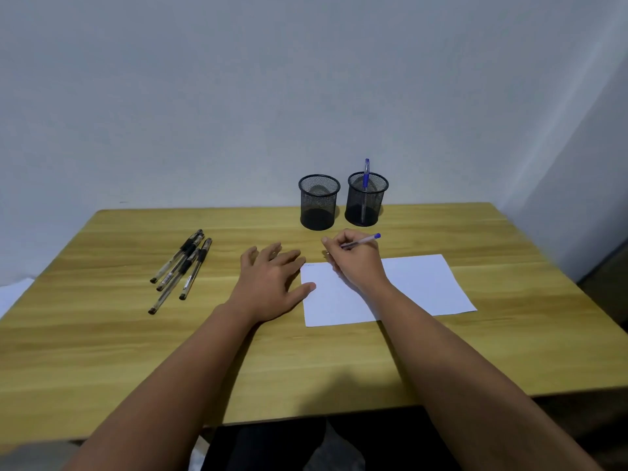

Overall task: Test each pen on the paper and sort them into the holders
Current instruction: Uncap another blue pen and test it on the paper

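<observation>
My right hand [353, 263] pinches a blue pen [365, 240] over the paper's [421, 283] far left corner, its capped end slanting toward the right holder [366, 198] just beyond (one blue pen stands there; the left holder [318, 202] looks empty). My left hand [272, 283] lies flat, thumb touching the paper's edge, nearer the five black pens [181, 266] lying leftward.

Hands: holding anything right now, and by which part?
The right hand grips a blue-capped pen by its lower barrel near the tip; the capped end sticks out behind. The left hand holds nothing, lying flat with its thumb on the paper.
</observation>
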### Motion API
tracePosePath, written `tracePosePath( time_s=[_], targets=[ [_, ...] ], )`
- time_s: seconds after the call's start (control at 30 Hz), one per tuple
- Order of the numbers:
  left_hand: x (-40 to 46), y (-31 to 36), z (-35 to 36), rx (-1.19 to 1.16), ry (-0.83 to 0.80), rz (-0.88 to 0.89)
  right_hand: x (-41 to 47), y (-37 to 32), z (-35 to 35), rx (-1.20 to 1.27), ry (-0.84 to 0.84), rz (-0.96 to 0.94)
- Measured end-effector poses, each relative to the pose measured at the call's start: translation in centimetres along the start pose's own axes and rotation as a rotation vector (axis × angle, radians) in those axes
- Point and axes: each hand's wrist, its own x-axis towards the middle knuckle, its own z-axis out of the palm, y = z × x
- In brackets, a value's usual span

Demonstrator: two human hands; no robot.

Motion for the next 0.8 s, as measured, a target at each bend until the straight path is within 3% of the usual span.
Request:
tracePosePath(
  time_s=[0.17, 0.6, 0.8],
  targets=[
    [-0.6, -0.3, -0.2, -0.039, -0.047, -0.012, 0.1, 0.3, 0.1, -0.005, 0.007, -0.025],
    [-1.2, -0.1, 0.1, -0.055, 0.007, -0.027, -0.1, 0.6, 0.5, 0.033, 0.002, -0.026],
    [-1.1, -0.1, 0.1, -0.086, 0.000, -0.034, -0.4, 0.4, 0.5, -0.057, -0.006, -0.042]
  ],
)
